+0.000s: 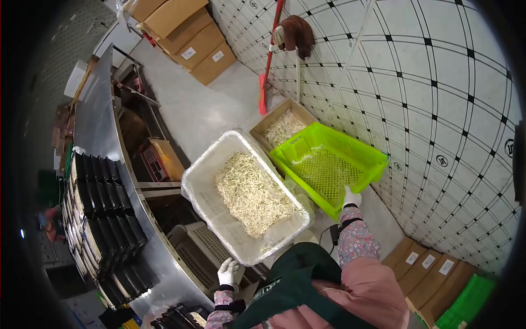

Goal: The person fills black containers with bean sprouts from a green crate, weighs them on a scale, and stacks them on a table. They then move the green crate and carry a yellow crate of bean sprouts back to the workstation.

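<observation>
Crate [356, 149] on a one-handed hold beside the white bin [203, 186]

Slipping looks like the likeliest trouble. The green mesh crate lies on the wall side of the bin, its far end overlapping the cardboard box [300, 112] just beyond, and only the right hand [352, 197] appears to be on it. What bears that far end cannot be made out. If the grip gave way or the far end lost its footing, the crate could tip and shake the few pale bits inside it onto the floor [189, 101]. A careless swing toward the bin might also knock its rim and jolt the heap of pale shreds [252, 194] within, though the heap sits below the rim, so a spill there seems less likely.

As for pose, the right arm reaches forward past the bin's wall side, the forearm running away from the body. Its gloved hand closes over the crate's near end, with some of the fingers hidden. The left hand [229, 273], also gloved, is just beside the bin's near corner on the counter [96, 115] side, forearm drawn in close to the body. Its fingers are loosely bent, with nothing visible between them; whether they brush the bin, I cannot tell.
</observation>
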A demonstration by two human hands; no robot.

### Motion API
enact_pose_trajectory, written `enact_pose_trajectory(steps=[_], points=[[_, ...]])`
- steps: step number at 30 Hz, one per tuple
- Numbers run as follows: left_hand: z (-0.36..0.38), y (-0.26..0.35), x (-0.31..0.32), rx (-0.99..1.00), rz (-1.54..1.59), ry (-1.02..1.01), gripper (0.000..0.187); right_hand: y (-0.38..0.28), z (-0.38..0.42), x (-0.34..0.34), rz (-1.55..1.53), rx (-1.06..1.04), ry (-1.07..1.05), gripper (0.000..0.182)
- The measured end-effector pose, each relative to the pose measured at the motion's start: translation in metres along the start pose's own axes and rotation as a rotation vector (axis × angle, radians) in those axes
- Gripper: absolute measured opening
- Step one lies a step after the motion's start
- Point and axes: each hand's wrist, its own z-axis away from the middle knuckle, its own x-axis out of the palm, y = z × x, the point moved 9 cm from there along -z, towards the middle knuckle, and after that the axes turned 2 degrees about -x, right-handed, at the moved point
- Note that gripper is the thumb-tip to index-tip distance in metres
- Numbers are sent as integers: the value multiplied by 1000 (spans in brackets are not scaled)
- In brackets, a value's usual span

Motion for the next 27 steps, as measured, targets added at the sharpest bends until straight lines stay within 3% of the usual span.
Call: enact_pose_trajectory(steps=[2, 6, 7, 10, 12, 18, 22, 24, 26, 27], points=[[-8, 7, 7, 32, 1, -40, 32, -10, 6, 3, 136, -22, -7, 41], [-17, 23, 15, 89, -74, -98, 31, 44, -26, 3, 105, 1, -45, 42], [-19, 23, 15, 72, -80, -97, 32, 53, -36, 2, 77, 14, -231, 46], [-33, 14, 15, 70, -60, -182, 34, 71, -58, -41, 236, -63, -206, 55], [-38, 1, 9, -26, -151, -167, 35, 72, -51, -90, 254, -41, -197, 56], [-64, -18, -13, -38, -253, -237, 36, 133, 3, -269, 283, 13, -37, 47], [-71, -16, -34, -5, -335, -243, 37, 233, 63, -377, 471, 84, 34, 45], [-80, -15, -39, -3, -360, -278, 37, 264, 115, -411, 454, 117, -18, 44], [-85, -5, -33, 31, -428, -280, 37, 329, 153, -432, 553, 308, -86, 40], [-85, 4, -24, 55, -454, -320, 37, 352, 171, -435, 550, 273, -81, 37]])
